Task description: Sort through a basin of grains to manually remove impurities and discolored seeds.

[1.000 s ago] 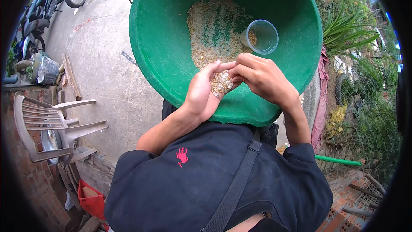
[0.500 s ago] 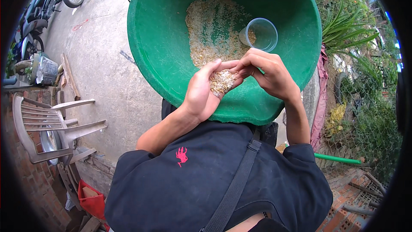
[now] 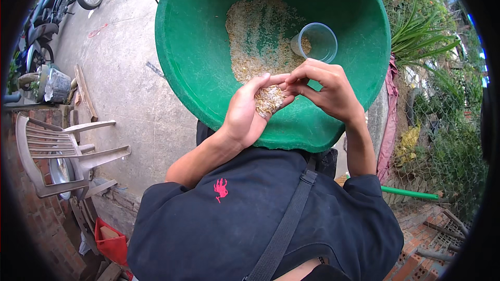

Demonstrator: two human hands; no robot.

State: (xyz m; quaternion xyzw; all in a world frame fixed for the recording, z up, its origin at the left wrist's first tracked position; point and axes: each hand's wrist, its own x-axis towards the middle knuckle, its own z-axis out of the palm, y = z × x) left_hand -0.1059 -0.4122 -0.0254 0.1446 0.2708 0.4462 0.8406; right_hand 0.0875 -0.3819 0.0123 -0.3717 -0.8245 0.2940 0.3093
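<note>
My left hand (image 3: 242,112) is cupped palm up over the near rim of a big green basin (image 3: 172,47). A small heap of mixed white and husky grain (image 3: 269,100) rests in its palm. Above the left fingertips, my right hand (image 3: 325,88) has thumb and forefinger pinched together; anything between them is too small to make out. More grain (image 3: 250,57) lies spread over the basin's bottom. Beyond my right hand, a clear plastic cup (image 3: 325,47) leans on its side in the basin, with a few brownish grains inside.
On the concrete ground (image 3: 130,73) at left are a plastic chair (image 3: 57,151), a wooden plank (image 3: 85,93) and a bucket (image 3: 56,86). A motorbike (image 3: 52,15) stands farther back. Along the right side runs a wire fence (image 3: 416,161) with plants, and a green pole (image 3: 409,193) lies low there.
The fingers of my right hand have shifted slightly over the left fingertips. My left hand, the grain heap, the basin and the cup stay almost the same.
</note>
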